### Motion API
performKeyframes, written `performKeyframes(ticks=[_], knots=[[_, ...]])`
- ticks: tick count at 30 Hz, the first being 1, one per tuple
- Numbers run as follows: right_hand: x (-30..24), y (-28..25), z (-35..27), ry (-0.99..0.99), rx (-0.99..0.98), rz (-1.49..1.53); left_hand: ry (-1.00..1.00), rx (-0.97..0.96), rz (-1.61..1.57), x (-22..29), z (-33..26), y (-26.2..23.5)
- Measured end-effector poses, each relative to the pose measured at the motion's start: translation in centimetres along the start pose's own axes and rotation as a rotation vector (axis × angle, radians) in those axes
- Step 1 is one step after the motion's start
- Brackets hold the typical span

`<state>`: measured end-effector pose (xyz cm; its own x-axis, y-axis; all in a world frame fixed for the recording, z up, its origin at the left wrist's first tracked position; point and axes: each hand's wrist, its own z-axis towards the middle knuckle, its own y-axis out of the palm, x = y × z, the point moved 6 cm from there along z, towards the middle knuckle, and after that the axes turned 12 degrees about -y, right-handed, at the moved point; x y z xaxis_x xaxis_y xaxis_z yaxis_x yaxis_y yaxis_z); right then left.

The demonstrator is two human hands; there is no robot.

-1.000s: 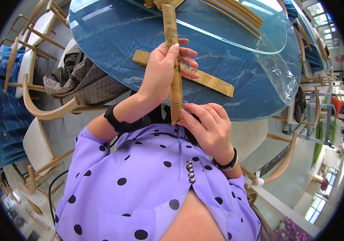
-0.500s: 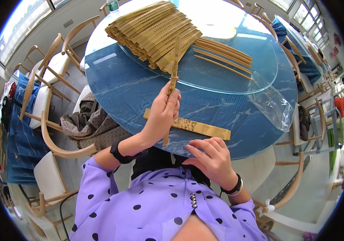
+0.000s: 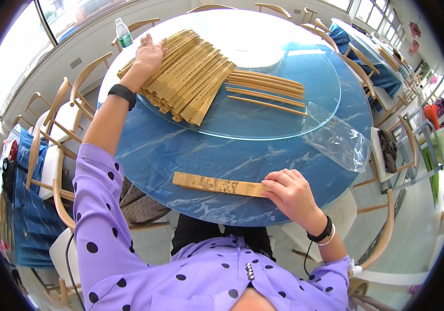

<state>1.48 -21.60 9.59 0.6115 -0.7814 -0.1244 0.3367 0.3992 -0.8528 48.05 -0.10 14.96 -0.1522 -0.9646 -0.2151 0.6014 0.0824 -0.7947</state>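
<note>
At the far left of the blue marbled table, my left hand [image 3: 150,54] rests on the upper left side of a fanned pile of long gold paper chopstick sleeves [image 3: 193,75]. Its fingers are stretched and somewhat apart; whether the fingertips pinch a sleeve is hard to see. Near the front edge lies a flat gold paper sleeve [image 3: 216,184] with dark print, possibly several stacked together. My right hand [image 3: 290,193] grips its right end between thumb and fingers. Several loose wooden chopsticks [image 3: 268,85] lie to the right of the pile.
The pile and chopsticks rest on a round glass turntable [image 3: 284,136]. A crumpled clear plastic bag [image 3: 338,142] lies at the table's right. Behind the pile is a water bottle [image 3: 123,34]. Wooden chairs [image 3: 84,78] surround the table, and a patterned bag [image 3: 141,205] sits at lower left.
My left hand has let go of the narrow sleeve it held upright and moved far left onto the pile. My right hand has taken hold of the front sleeve's right end.
</note>
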Motion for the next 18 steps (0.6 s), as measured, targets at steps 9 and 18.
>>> performKeyframes(ticks=[9, 18], knots=[[12.5, 0.0, 4.2, 0.074, 0.051, -0.101, -0.033, -0.030, -0.043, 1.0, -0.3, 0.4], [21.6, 4.0, 7.7, 0.133, -0.144, -0.387, 0.168, 0.118, -0.564, 3.2, -17.8, -12.7]])
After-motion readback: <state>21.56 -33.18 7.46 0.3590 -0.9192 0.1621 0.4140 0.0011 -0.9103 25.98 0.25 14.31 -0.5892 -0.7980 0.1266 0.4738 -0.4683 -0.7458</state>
